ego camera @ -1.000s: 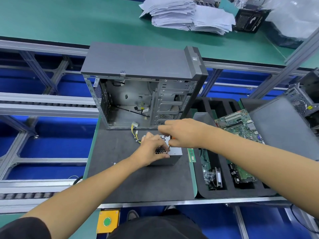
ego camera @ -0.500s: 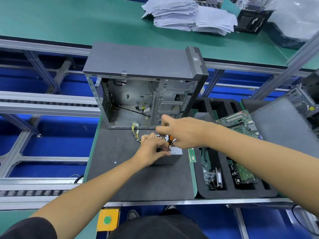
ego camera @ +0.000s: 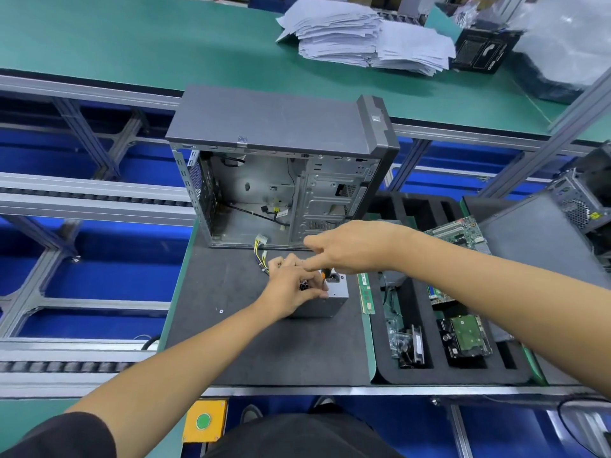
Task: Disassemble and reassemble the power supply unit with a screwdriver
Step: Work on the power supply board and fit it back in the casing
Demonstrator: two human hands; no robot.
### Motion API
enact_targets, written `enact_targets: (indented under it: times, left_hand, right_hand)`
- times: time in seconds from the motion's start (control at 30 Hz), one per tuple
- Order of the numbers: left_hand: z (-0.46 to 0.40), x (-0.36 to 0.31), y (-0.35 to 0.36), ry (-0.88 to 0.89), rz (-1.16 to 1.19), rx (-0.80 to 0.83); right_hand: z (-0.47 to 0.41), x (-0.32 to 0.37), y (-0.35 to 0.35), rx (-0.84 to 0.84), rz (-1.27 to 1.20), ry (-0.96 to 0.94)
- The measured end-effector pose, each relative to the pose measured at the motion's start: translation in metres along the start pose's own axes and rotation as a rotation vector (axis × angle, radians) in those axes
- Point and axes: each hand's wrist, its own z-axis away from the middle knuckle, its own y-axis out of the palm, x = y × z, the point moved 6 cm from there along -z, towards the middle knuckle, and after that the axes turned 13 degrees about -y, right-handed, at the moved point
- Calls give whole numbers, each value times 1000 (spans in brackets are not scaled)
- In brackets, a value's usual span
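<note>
Power supply unit (ego camera: 325, 300), a small grey metal box, is seen lying on a dark mat on the tabletop (ego camera: 271, 352), just in front of an open, emptied computer case (ego camera: 281, 180) that stands on its side. A bundle of yellow and black cables (ego camera: 261, 252) runs from the unit's far side toward the case. The left hand (ego camera: 291, 287) is curled over the top of the unit, its fingers gripping the near left corner and steadying it. The right hand (ego camera: 350, 247) is held above it, fingers closed round a screwdriver (ego camera: 323, 274), of which only a small orange part of the handle shows beneath the hand; the tip is hidden. To the right, a black foam tray (ego camera: 463, 375) holds removed parts, with a green circuit board (ego camera: 459, 234) lying beyond it. The step in hand is judged to be the turning of a screw on the unit's top face; whether it is being loosened or tightened cannot be told. Next, steady downward pressure and a firm hold on the box would be called for.
</note>
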Motion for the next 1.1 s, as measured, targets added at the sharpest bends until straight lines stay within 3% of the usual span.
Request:
enact_targets:
  times: [0.07, 0.23, 0.33, 0.47, 0.63, 0.77, 0.87, 1.0, 1.1]
  left_hand:
    - [0, 0, 0, -15, -4, 11]
    - [-2, 1, -1, -97, 83, -20]
    - [-2, 1, 1, -119, 98, -8]
    - [0, -4, -1, -64, 62, 42]
    - [0, -5, -6, -63, 81, 30]
    - [4, -14, -6, -75, 193, 21]
    - [8, -10, 2, -184, 393, 93]
    - [8, -10, 2, -190, 386, 87]
    - [7, -7, 3, -193, 407, 105]
  right_hand:
    - [-1, -2, -1, -14, -22, 41]
    - [-1, -18, 15, -10, -180, 422]
    - [1, -15, 10, -8, -195, 318]
    - [6, 2, -9, -36, 37, -83]
    - [-3, -1, -4, -63, 69, 173]
    - [-6, -5, -3, 30, 122, 319]
    - [-2, -3, -5, 55, 107, 179]
    - [0, 7, -14, 98, 257, -186]
    - [-2, -1, -5, 97, 107, 3]
